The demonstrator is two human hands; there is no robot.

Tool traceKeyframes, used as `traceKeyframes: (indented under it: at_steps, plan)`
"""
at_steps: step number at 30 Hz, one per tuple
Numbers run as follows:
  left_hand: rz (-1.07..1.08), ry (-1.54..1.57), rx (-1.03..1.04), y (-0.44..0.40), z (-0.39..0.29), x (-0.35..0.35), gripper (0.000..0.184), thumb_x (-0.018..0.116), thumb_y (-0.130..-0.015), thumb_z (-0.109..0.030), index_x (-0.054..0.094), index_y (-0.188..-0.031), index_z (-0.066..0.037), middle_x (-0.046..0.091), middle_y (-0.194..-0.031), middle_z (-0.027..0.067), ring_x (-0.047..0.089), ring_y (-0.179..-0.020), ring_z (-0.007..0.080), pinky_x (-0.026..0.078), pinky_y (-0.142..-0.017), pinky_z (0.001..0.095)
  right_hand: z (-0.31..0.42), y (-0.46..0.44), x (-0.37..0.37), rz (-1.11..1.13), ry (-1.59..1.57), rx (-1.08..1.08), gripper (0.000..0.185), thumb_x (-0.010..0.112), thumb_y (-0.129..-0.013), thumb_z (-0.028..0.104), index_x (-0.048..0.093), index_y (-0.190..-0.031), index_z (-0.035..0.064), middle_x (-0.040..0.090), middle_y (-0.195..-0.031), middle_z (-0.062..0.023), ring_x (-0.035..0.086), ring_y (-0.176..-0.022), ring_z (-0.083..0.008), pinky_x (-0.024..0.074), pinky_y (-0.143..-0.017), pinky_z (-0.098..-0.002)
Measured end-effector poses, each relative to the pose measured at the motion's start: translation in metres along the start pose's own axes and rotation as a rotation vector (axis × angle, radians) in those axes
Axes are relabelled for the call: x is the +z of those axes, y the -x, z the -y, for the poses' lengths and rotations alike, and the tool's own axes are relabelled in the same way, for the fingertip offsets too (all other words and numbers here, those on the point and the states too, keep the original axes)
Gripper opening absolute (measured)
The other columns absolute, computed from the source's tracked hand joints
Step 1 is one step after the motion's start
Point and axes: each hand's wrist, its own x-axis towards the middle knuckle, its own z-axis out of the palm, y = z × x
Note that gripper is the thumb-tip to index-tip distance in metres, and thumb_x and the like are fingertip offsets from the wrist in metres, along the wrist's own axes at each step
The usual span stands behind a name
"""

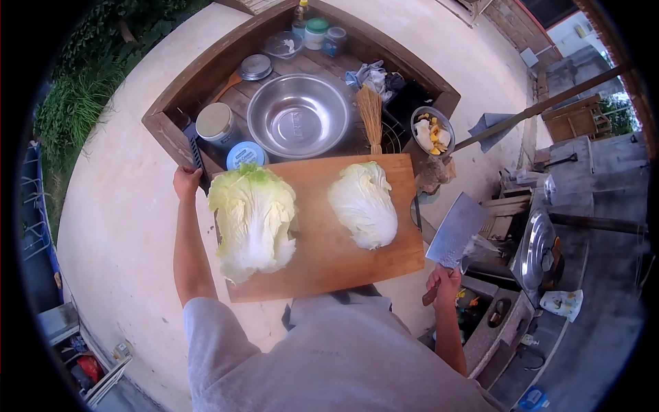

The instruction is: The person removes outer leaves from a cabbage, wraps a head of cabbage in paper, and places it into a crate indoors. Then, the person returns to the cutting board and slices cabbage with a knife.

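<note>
My right hand (445, 280) is closed round the handle of a broad cleaver (458, 230), its blade raised to the right of the wooden cutting board (316, 264). On the board's left side lies a large, leafy piece of napa cabbage (254, 223). A smaller, paler cabbage piece (364, 204) rests on the right side, apart from it. My left hand (187, 182) is at the table's left edge, fingers closed at the lower end of a dark slotted tool (195, 147). Its fingertips are partly hidden.
Behind the board, the wooden table (199, 77) holds a metal basin (298, 117), a straw brush (371, 117), a lidded jar (216, 123), a blue-lidded tub (246, 155) and a bowl of scraps (432, 130). A metal lid (537, 250) is at the right.
</note>
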Motion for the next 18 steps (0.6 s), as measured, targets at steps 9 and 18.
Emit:
traceKeyframes:
  at_steps: [9, 18]
  plan:
    - [0.582, 0.233, 0.565, 0.029, -0.211, -0.046, 0.029, 0.067, -0.093, -0.024, 0.069, -0.105, 0.002, 0.07, -0.087, 0.0134, 0.067, -0.083, 0.0209, 0.052, -0.078, 0.0344, -0.025, -0.021, 0.014, 0.015, -0.204, 0.086, 0.011, 0.062, -0.095, 0.009, 0.051, -0.094, 0.0115, 0.047, -0.067, -0.0009, 0.05, -0.052, -0.014, 0.0435, -0.043, -0.0295]
    - [1.057, -0.373, 0.833, 0.065, -0.279, 0.209, 0.038, 0.055, -0.091, -0.029, 0.073, -0.099, 0.004, 0.069, -0.109, 0.0252, 0.066, -0.104, 0.0418, 0.051, -0.092, 0.0465, -0.031, -0.034, 0.002, -0.076, -0.311, 0.134, 0.011, 0.063, -0.095, 0.011, 0.052, -0.096, 0.0125, 0.047, -0.068, -0.0007, 0.049, -0.053, -0.0142, 0.0445, -0.045, -0.0293]
